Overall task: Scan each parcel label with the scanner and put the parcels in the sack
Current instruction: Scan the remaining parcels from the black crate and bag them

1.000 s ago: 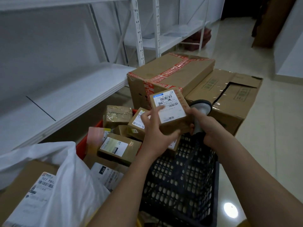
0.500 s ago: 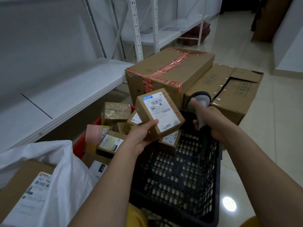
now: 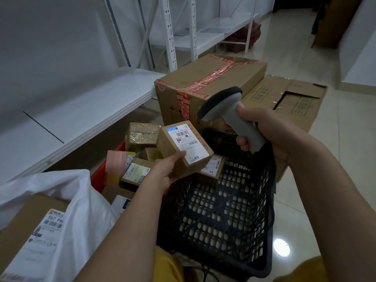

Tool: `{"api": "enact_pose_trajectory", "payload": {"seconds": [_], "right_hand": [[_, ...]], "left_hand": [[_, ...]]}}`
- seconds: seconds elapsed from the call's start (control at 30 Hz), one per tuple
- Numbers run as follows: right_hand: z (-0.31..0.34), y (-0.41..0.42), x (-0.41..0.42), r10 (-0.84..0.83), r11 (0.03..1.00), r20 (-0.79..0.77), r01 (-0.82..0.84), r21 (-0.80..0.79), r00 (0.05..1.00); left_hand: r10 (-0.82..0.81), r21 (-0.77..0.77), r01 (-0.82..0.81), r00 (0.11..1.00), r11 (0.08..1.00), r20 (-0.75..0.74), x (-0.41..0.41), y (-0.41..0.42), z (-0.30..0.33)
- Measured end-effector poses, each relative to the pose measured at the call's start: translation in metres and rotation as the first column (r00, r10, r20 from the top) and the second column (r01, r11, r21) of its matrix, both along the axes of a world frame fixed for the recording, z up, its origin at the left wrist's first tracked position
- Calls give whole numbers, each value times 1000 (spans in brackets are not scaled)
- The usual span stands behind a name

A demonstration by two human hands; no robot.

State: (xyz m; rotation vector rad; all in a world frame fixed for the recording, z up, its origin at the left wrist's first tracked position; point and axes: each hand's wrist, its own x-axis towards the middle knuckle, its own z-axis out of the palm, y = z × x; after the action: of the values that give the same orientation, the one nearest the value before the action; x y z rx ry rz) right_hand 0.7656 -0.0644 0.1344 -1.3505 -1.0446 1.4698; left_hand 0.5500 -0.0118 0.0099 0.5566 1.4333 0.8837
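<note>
My left hand [image 3: 164,171] grips a small brown parcel [image 3: 181,147] from below, thumb on its white label, which faces up. My right hand [image 3: 264,135] grips the handle of a grey barcode scanner [image 3: 225,106]; its dark head tilts down toward the label from the upper right, a short gap away. Several more small labelled parcels [image 3: 136,171] lie in a heap behind the held one. At the lower left the white sack [image 3: 67,200] stands open with a large labelled box [image 3: 34,239] inside.
A black perforated crate [image 3: 223,216] sits under my hands, a red bin edge [image 3: 99,176] left of it. Two big cardboard boxes, one red-taped [image 3: 211,82] and one plain [image 3: 289,98], stand behind. White metal shelving [image 3: 85,106] runs along the left. Tiled floor lies to the right.
The scanner has risen from behind the parcel and now tilts over its label. My left hand has lowered the parcel slightly and turned it, now holding it from below.
</note>
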Motion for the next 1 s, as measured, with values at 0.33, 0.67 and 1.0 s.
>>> {"api": "enact_pose_trajectory", "payload": {"seconds": [0.33,0.67,1.0], "right_hand": [[7,-10,-3,-30,997,-12,31,68,999],[11,-12,-1,-51,997,-14,51,63,999],[-2,-8,-5,-155,988,-68,156,10,986]], "left_hand": [[-14,-24,14,1000,1000,-18,-3,-3,1],[-7,-28,6,999,1000,-32,-6,-2,-1],[241,272,-223,970,936,-34,0,-33,36]]}}
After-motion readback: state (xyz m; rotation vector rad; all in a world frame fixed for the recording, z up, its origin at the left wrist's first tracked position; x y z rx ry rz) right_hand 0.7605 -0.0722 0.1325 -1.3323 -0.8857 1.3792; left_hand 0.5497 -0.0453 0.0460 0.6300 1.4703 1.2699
